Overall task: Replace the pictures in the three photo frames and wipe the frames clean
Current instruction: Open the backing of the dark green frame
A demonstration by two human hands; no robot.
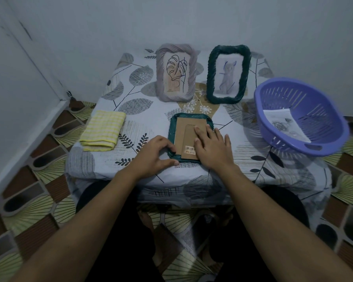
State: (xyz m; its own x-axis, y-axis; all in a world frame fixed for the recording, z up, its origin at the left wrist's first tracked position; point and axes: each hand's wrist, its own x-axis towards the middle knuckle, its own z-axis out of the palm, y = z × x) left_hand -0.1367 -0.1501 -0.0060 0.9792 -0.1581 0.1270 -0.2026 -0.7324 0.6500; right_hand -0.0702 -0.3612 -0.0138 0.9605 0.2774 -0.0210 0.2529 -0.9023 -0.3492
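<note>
A dark green photo frame [172,129] lies face down near the table's front edge, its brown cardboard back [184,131] showing. My right hand [212,147] presses flat on that back with straight fingers. My left hand [153,155] grips the frame's near left corner between thumb and curled fingers. Two frames stand at the back: a grey one [175,75] with a leaf drawing and a dark green one [228,75] with a cat drawing. A folded yellow checked cloth [103,130] lies at the left.
A purple plastic basket [300,117] at the right edge holds printed pictures [283,123]. The small table [143,102] has a leaf-patterned cover and stands against a pale wall. Patterned floor tiles surround it; my legs are under its front.
</note>
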